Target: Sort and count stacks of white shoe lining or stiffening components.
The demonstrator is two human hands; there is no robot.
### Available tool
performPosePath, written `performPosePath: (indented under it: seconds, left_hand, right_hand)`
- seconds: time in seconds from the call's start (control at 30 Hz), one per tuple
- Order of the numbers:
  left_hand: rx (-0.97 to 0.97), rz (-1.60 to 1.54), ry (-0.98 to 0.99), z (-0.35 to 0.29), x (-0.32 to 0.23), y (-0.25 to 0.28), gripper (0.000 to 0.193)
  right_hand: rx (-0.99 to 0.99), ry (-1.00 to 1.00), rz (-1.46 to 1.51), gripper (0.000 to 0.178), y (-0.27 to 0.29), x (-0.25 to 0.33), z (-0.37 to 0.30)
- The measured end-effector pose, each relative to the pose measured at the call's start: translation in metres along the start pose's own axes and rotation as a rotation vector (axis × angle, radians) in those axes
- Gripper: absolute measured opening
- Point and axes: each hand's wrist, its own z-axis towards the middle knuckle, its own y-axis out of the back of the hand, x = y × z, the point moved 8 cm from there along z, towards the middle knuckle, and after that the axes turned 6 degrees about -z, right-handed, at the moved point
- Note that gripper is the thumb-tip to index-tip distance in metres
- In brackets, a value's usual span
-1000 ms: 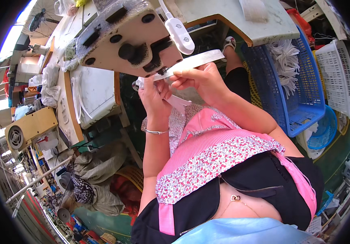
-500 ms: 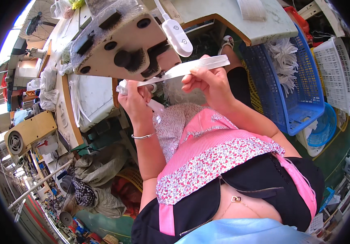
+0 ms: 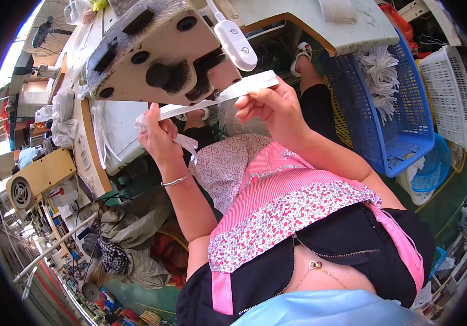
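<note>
A flat white strip of tape (image 3: pixel 227 95) is stretched between my two hands, just beneath the worn, off-white machine head (image 3: pixel 135 70). My left hand (image 3: pixel 158 138) pinches its left part, and a loose white end hangs below those fingers. On the other side, my right hand (image 3: pixel 277 111) grips the strip near its right end between thumb and fingers, higher than the left hand. The strip slants up to the right. Part of it passes close under the machine's lower edge; whether it touches there I cannot tell.
A white switch box (image 3: pixel 236 46) on a cable hangs beside the machine head. At right stands a blue basket (image 3: pixel 407 146) with bundled white strips (image 3: pixel 379 81), beside a white crate (image 3: pixel 450 92). More white strips (image 3: pixel 100 133) hang over the left table edge. A pale tabletop (image 3: pixel 315 27) lies ahead.
Both hands have moved left with the strip, the left hand also slightly downward. More of the strip shows between the hands, and the right end extends less beyond my right fingers.
</note>
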Motion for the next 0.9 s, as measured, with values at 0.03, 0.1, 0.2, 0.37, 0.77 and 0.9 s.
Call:
performPosePath:
  seconds: [0.03, 0.1, 0.2, 0.37, 0.77, 0.9]
  left_hand:
    - [-0.013, -0.011, -0.016, 0.003, -0.002, 0.002, 0.024]
    - [-0.024, -0.008, -0.032, 0.011, -0.005, 0.01, 0.024]
    - [-0.048, 0.013, -0.06, 0.02, -0.013, 0.019, 0.024]
    - [-0.103, 0.065, -0.087, 0.025, -0.025, 0.041, 0.027]
    - [-0.224, 0.017, -0.124, 0.025, -0.021, 0.07, 0.028]
    - [-0.271, -0.153, -0.244, 0.031, -0.02, 0.105, 0.018]
  right_hand:
    - [0.0, 0.022, 0.021, 0.013, 0.003, 0.003, -0.001]
    - [0.0, 0.045, 0.042, 0.014, 0.007, 0.005, -0.001]
    - [-0.014, 0.044, 0.034, 0.008, 0.009, 0.004, -0.001]
    - [0.012, 0.041, -0.142, 0.011, -0.008, 0.0, -0.001]
    - [-0.007, 0.056, -0.137, 0.013, -0.031, -0.019, 0.004]
    - [0.076, -0.074, -0.189, 0.025, -0.024, -0.036, 0.003]
